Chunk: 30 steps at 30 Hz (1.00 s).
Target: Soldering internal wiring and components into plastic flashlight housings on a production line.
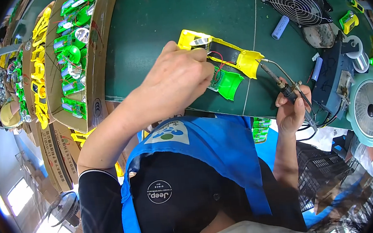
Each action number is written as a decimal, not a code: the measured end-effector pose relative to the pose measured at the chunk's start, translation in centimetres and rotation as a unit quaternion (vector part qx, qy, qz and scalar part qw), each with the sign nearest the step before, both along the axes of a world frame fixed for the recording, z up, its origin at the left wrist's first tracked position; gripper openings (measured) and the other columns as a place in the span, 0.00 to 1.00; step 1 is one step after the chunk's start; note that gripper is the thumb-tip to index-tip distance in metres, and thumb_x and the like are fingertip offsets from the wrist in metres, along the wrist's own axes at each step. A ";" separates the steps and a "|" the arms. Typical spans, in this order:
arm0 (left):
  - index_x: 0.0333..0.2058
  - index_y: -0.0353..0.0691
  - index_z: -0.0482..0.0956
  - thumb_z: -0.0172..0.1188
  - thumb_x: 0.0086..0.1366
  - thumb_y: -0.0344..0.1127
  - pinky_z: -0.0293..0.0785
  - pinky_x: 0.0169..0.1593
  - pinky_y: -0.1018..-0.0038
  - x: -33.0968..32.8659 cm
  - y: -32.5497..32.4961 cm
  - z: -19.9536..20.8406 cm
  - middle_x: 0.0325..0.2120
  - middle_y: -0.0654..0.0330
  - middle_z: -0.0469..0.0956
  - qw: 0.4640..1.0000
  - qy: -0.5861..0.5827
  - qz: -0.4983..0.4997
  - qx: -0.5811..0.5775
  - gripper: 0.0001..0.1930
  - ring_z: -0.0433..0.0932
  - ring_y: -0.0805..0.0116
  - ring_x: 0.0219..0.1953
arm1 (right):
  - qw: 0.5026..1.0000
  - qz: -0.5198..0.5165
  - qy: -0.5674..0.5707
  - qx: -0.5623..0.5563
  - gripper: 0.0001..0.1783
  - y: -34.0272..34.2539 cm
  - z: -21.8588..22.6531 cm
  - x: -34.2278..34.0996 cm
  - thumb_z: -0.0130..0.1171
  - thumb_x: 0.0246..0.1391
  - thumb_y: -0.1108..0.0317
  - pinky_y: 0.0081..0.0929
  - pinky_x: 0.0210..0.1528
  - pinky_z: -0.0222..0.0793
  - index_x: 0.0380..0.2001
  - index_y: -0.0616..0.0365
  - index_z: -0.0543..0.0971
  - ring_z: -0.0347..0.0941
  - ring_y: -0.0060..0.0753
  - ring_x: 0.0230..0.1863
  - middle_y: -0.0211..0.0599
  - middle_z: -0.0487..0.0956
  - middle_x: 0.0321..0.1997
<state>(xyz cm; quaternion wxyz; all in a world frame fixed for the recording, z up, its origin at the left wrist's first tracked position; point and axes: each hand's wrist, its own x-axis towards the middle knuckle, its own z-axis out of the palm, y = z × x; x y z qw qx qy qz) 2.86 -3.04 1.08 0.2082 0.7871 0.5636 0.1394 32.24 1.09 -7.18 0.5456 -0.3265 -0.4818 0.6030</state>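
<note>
My left hand (179, 79) is closed, its fingertips curled down over a yellow plastic housing (249, 63) and hidden, so what they pinch cannot be made out. The housing is long, with a reflector at its left end. Red wires run from it to a green plastic half-shell (230, 85) with a circuit board, just right of my left hand. In my right hand (293, 107) is a soldering iron (287, 91) with a thin metal feed tube beside it. Its tip is by the right end of the yellow housing; whether they touch I cannot tell.
At left stands a cardboard box (97, 57) of green lamp parts, with yellow frames (39, 71) beyond. A black fan (298, 0), a loose battery cell (280, 27), a blue soldering station (330, 70), a solder spool (360, 59) and a teal fan (371, 108) line the right side.
</note>
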 end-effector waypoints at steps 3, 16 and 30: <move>0.32 0.41 0.79 0.66 0.52 0.31 0.63 0.38 0.69 -1.4 0.7 0.2 0.28 0.62 0.75 0.994 -0.047 0.062 0.077 0.08 0.75 0.63 0.33 | 0.999 -0.032 0.010 -0.033 0.16 -0.4 0.1 -0.3 0.54 0.58 0.59 0.41 0.50 0.72 0.37 0.62 0.66 0.70 0.32 0.19 0.43 0.72 0.19; 0.34 0.46 0.81 0.66 0.50 0.34 0.70 0.50 0.63 1.8 2.1 -1.2 0.42 0.62 0.78 0.944 -0.075 -0.103 0.303 0.10 0.76 0.63 0.46 | 0.990 -0.083 0.108 -0.038 0.18 0.6 -0.6 -0.7 0.51 0.59 0.55 0.34 0.47 0.68 0.41 0.60 0.69 0.65 0.29 0.22 0.39 0.71 0.22; 0.35 0.46 0.74 0.69 0.43 0.41 0.60 0.59 0.47 -4.0 -0.9 -1.7 0.50 0.56 0.72 0.963 0.069 -0.052 0.256 0.20 0.68 0.51 0.57 | 0.961 -0.103 0.247 -0.071 0.18 0.5 -2.7 0.8 0.50 0.61 0.57 0.40 0.55 0.64 0.47 0.60 0.70 0.68 0.29 0.29 0.34 0.73 0.27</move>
